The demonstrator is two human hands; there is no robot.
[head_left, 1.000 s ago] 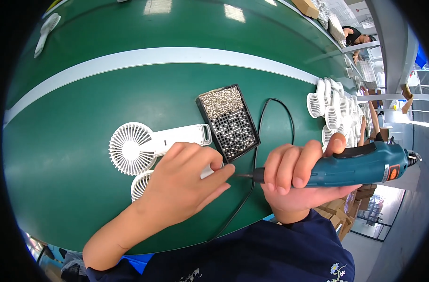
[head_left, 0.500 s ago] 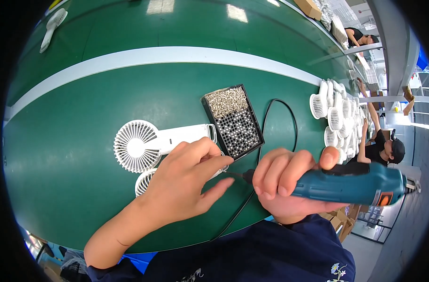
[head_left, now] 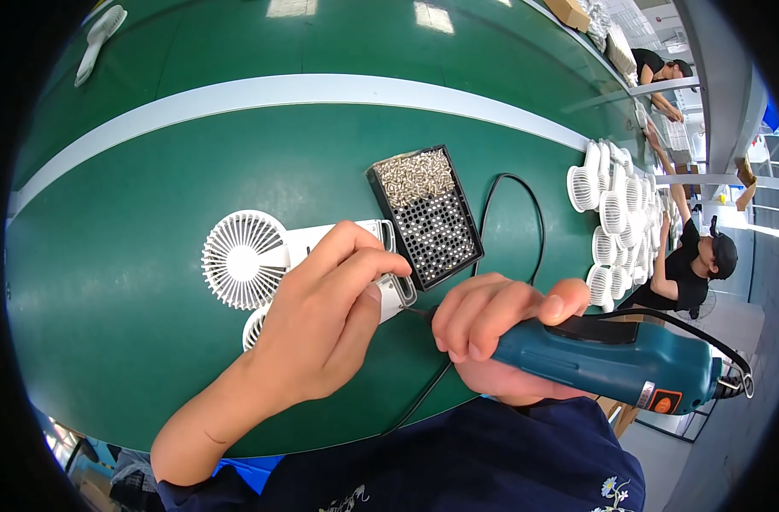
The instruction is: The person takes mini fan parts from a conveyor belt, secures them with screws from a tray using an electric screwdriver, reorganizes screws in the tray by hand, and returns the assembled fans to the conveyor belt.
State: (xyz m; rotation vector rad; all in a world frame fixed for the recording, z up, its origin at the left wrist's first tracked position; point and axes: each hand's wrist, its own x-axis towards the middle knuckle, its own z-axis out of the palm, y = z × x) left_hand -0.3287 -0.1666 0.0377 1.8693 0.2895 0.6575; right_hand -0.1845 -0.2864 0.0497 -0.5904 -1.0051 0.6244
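My right hand [head_left: 505, 337] is wrapped round a teal electric screwdriver [head_left: 607, 354], its thumb near the black lever. The thin bit points left and meets the handle end of a white handheld fan [head_left: 396, 299]. My left hand [head_left: 321, 311] lies over that fan with fingers bent, gripping its handle; the hand hides most of it. Just beyond, a second white handheld fan [head_left: 244, 258] lies with its round grille to the left, its handle partly behind my fingers. Beside the handle ends sits a black screw tray [head_left: 466, 205], with loose screws [head_left: 415, 175] heaped in its far part.
A black cord [head_left: 539, 213] loops on the green table [head_left: 116, 341] right of the tray. Several white fans [head_left: 616, 218] are piled at the right, near a person in black [head_left: 692, 260]. Past the white rail [head_left: 321, 90], another fan [head_left: 99, 43] lies far left.
The screwdriver has moved left and its rear end has dropped, with the bit now at the near fan's handle end. My left fingers have curled in over the fan.
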